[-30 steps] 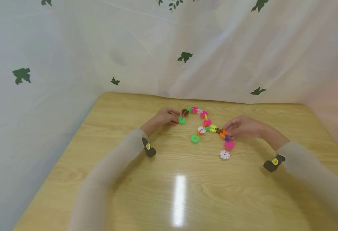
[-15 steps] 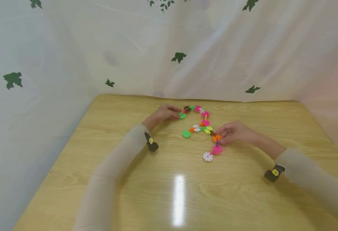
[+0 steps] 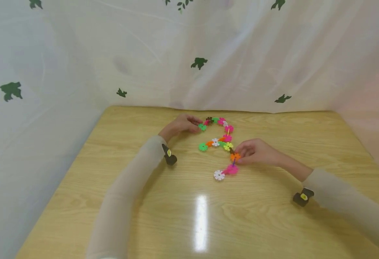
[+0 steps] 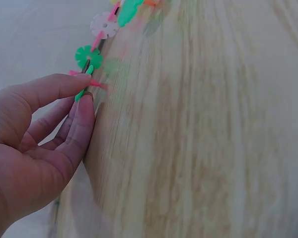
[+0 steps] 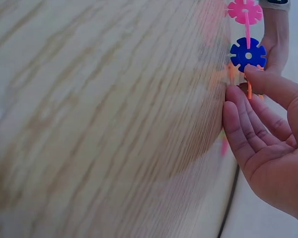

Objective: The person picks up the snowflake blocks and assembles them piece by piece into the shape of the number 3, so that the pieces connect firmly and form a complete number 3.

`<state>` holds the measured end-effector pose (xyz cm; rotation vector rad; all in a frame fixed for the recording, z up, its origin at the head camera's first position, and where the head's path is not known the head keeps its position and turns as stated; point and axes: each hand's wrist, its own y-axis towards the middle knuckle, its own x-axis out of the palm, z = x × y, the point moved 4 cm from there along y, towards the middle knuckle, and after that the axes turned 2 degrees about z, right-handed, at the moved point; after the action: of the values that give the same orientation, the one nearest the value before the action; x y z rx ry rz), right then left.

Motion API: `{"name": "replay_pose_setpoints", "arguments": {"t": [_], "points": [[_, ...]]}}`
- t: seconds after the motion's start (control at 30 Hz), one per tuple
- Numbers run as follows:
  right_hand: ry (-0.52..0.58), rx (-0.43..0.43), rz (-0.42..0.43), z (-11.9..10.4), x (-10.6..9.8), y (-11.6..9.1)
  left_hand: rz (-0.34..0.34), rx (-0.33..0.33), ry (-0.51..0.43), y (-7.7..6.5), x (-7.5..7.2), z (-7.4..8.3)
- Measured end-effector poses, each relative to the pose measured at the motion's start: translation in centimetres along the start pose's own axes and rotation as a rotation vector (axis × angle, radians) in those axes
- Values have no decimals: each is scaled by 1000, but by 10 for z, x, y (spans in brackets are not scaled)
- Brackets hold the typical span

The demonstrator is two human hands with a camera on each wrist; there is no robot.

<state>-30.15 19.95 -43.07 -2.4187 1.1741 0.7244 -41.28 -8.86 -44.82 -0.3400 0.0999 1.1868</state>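
Note:
A chain of slotted, flower-shaped plastic discs lies on the wooden table in a shape like a 3. At its upper left end my left hand (image 3: 183, 124) pinches a green disc (image 3: 202, 127) between thumb and fingers; the left wrist view shows the thumb (image 4: 57, 89) over it. My right hand (image 3: 260, 151) pinches an orange disc (image 3: 235, 157) on the chain's right side. Beside that grip, a blue disc (image 5: 248, 54) and a pink disc (image 5: 245, 11) follow. The lower branch ends in a white disc (image 3: 219, 175), the middle branch in another green disc (image 3: 203, 146).
The wooden table (image 3: 163, 219) reaches back to a pale curtain (image 3: 150, 64) with dark green bird shapes. A strip of light reflects off the tabletop in front of the chain. Dark wrist cameras sit on both sleeves.
My right hand has moved left and toward me, swinging the chain's lower part and its white end disc leftward. The middle branch has shifted left too. My left hand has moved slightly away from me.

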Motion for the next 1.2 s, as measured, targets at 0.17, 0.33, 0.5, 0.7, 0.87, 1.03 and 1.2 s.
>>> {"name": "replay_pose_setpoints", "arguments": {"t": [0.17,0.33,0.5,0.7,0.87,1.03,1.2], "points": [[-19,-3,6,-4,6,2,-4,7,-19,3,-2,0],[-42,-12,9,-4,7,4,-9,10,-23,4,-3,-2],[-45,-43,11,-3,9,4,-18,18,-1,3,-3,-2],[-46,-53,22,-4,10,4,-22,29,-16,4,-4,-4],[-42,-57,27,-5,10,3,-22,28,-38,6,-3,-3],[-41,-70,31,-5,9,2,-24,30,-55,7,-4,-3],[-39,-85,4,-2,9,4,-45,24,-45,8,-3,-2]]}}
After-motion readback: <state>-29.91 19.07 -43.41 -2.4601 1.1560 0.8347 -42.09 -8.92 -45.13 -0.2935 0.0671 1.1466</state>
